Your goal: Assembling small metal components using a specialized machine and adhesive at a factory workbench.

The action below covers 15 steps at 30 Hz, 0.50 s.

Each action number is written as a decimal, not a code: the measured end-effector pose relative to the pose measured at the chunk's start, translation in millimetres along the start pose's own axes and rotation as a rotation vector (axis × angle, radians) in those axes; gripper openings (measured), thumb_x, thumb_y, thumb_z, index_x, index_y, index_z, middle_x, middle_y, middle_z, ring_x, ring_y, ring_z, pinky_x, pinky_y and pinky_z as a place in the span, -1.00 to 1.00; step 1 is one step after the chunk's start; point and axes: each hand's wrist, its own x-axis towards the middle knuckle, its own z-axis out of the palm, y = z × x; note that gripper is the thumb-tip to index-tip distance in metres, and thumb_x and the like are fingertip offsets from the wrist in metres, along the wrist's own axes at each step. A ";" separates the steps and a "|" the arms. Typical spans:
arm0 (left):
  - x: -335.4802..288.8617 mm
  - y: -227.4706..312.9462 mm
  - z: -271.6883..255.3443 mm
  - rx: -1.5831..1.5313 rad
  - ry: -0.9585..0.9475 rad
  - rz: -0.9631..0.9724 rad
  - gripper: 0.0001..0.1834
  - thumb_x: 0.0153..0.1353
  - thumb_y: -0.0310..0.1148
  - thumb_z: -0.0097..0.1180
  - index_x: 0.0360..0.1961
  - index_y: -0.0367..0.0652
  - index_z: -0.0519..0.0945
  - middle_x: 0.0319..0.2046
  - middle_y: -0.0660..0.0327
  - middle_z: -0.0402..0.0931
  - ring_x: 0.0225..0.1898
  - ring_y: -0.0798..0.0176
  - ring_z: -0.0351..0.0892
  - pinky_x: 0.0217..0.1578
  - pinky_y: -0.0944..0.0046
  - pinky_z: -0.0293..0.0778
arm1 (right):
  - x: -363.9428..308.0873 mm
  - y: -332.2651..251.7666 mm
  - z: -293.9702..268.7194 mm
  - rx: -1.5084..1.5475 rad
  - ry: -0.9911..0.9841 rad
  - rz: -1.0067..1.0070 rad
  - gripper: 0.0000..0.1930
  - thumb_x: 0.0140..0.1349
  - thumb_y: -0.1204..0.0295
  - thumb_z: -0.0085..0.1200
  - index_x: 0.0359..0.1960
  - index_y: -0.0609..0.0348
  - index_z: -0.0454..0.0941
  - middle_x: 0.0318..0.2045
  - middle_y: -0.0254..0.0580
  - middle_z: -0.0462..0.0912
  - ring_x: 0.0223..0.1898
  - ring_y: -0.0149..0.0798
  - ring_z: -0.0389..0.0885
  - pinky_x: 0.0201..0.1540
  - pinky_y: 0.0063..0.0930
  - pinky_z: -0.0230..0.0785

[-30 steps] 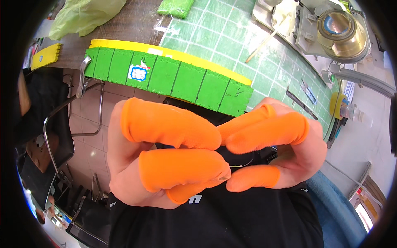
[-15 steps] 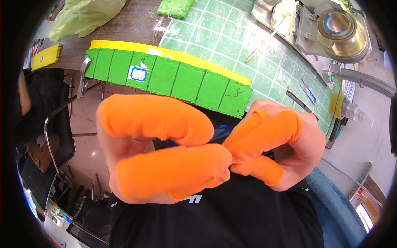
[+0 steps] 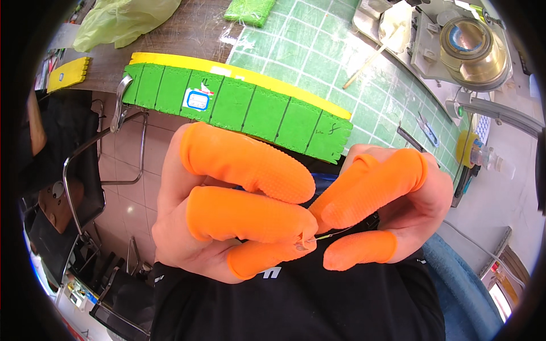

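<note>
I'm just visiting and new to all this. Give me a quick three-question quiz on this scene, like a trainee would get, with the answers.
1. What colour are the finger covers? a) blue b) orange c) black
2. True or false: a blue-handled tool lies on the mat.
3. Which hand, near the thin strand, has its thumb apart from its other fingers?

Key: 1: b. 2: true. 3: the right hand.

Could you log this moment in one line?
left hand: pinching thin strand | right hand: thumb parted from fingers, near strand | green strip: beyond hands
</note>
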 end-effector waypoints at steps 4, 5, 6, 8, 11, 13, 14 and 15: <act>2.3 2.1 -0.2 0.007 0.000 -0.003 -0.73 0.03 -0.59 0.40 -0.24 -0.31 0.59 -0.06 -0.05 0.35 -0.42 0.27 0.50 -0.43 0.28 0.46 | 0.7 -0.8 2.7 -0.074 0.008 -0.017 -0.61 -0.16 0.54 0.61 -0.33 0.37 0.63 -0.45 -0.01 0.74 -0.58 -0.35 0.60 -0.51 -0.56 0.19; 1.9 2.7 0.3 0.009 0.000 -0.004 -0.73 0.03 -0.59 0.40 -0.24 -0.31 0.59 -0.06 -0.05 0.35 -0.42 0.27 0.50 -0.43 0.28 0.46 | 0.8 -0.8 3.7 -0.106 0.010 -0.032 -0.62 -0.17 0.53 0.61 -0.35 0.36 0.64 -0.46 -0.02 0.74 -0.60 -0.35 0.58 -0.53 -0.56 0.18; 0.6 1.3 1.5 0.014 0.024 -0.001 -0.75 0.03 -0.58 0.41 -0.26 -0.30 0.60 -0.05 -0.07 0.35 -0.43 0.29 0.49 -0.44 0.28 0.46 | 0.9 0.0 3.6 -0.106 0.008 -0.032 -0.62 -0.17 0.53 0.61 -0.35 0.36 0.64 -0.46 -0.02 0.74 -0.60 -0.35 0.58 -0.53 -0.56 0.18; 0.6 -0.2 -1.2 0.022 0.049 -0.001 -0.76 0.03 -0.57 0.41 -0.27 -0.29 0.60 -0.04 -0.10 0.35 -0.43 0.30 0.48 -0.44 0.29 0.45 | 1.2 2.2 4.1 -0.169 -0.003 -0.111 -0.65 -0.15 0.57 0.57 -0.33 0.35 0.65 -0.49 -0.04 0.73 -0.60 -0.32 0.60 -0.54 -0.56 0.27; 4.0 1.5 -9.0 0.115 -0.130 0.039 -0.67 0.05 -0.55 0.42 -0.17 -0.27 0.54 -0.09 -0.14 0.41 -0.49 0.31 0.50 -0.49 0.35 0.46 | -1.8 2.7 8.7 -0.337 0.054 -0.265 -0.65 -0.17 0.63 0.52 -0.30 0.40 0.67 -0.47 -0.03 0.72 -0.56 -0.27 0.65 -0.50 -0.55 0.42; -7.5 -2.8 -3.7 -0.157 0.068 -0.133 -0.56 0.09 -0.59 0.37 -0.05 -0.25 0.43 -0.20 -0.14 0.48 -0.55 0.31 0.52 -0.52 0.40 0.47 | -3.4 1.3 4.7 -0.474 0.006 -0.269 -0.66 -0.15 0.65 0.48 -0.28 0.41 0.67 -0.45 -0.02 0.72 -0.53 -0.24 0.67 -0.47 -0.53 0.47; -12.1 -1.7 -3.9 -0.147 0.067 -0.144 -0.56 0.09 -0.59 0.37 -0.05 -0.25 0.43 -0.20 -0.14 0.48 -0.55 0.31 0.52 -0.52 0.40 0.47 | -4.7 1.7 4.7 -0.621 -0.045 -0.272 -0.67 -0.13 0.66 0.44 -0.26 0.43 0.68 -0.43 -0.01 0.72 -0.51 -0.21 0.68 -0.45 -0.51 0.52; -15.8 0.4 -3.1 -0.191 0.120 -0.235 -0.53 0.10 -0.62 0.34 -0.02 -0.24 0.38 -0.25 -0.13 0.51 -0.56 0.31 0.53 -0.54 0.42 0.47 | -10.3 6.0 10.5 -0.558 0.001 -0.233 -0.68 -0.12 0.62 0.42 -0.25 0.44 0.68 -0.38 0.03 0.72 -0.50 -0.19 0.69 -0.45 -0.48 0.54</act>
